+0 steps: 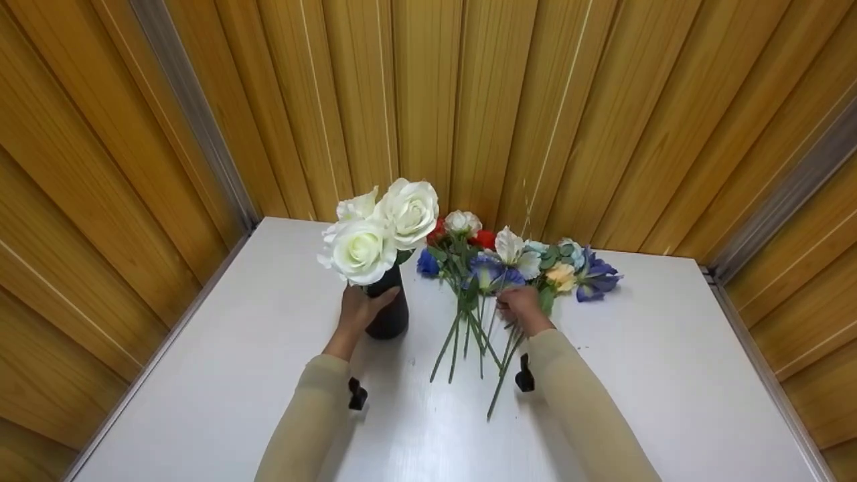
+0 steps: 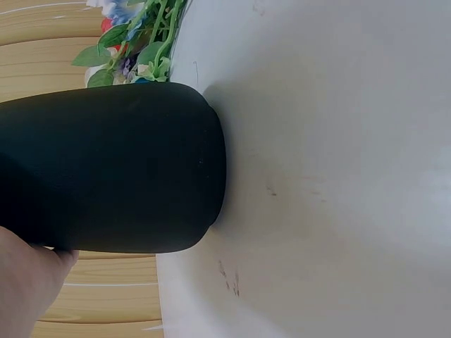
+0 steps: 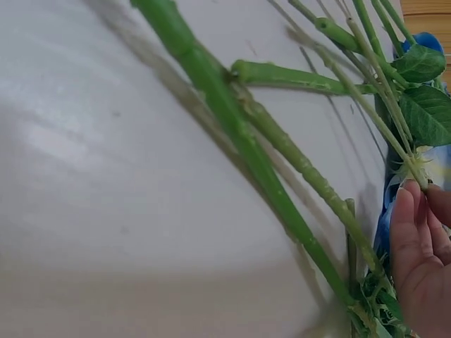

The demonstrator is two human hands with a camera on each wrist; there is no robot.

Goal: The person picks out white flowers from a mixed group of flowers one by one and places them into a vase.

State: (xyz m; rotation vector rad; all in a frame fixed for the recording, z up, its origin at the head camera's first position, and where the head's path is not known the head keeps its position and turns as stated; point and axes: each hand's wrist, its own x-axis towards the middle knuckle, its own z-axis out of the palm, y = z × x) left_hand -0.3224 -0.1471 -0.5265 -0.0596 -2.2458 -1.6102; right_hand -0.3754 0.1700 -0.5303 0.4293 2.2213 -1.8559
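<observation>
My left hand (image 1: 358,311) grips a tall black vase (image 1: 390,314) that stands on the table. In the left wrist view the vase (image 2: 120,169) fills much of the picture, with part of the hand (image 2: 32,278) against its side. Large white roses (image 1: 365,251) rise from the vase top. My right hand (image 1: 525,304) is among the loose flowers and pinches a thin pale flower stem (image 3: 384,120) between thumb and fingers, close to a white flower (image 1: 512,251) and a purple-blue flower (image 1: 492,271). Which bloom that stem bears, I cannot tell.
Several artificial flowers lie at the table's back, among them red ones (image 1: 483,239), a peach one (image 1: 561,276) and a purple one (image 1: 596,276). Their green stems (image 1: 502,385) point toward me. Wood-patterned walls (image 1: 428,100) enclose the white table (image 1: 221,375).
</observation>
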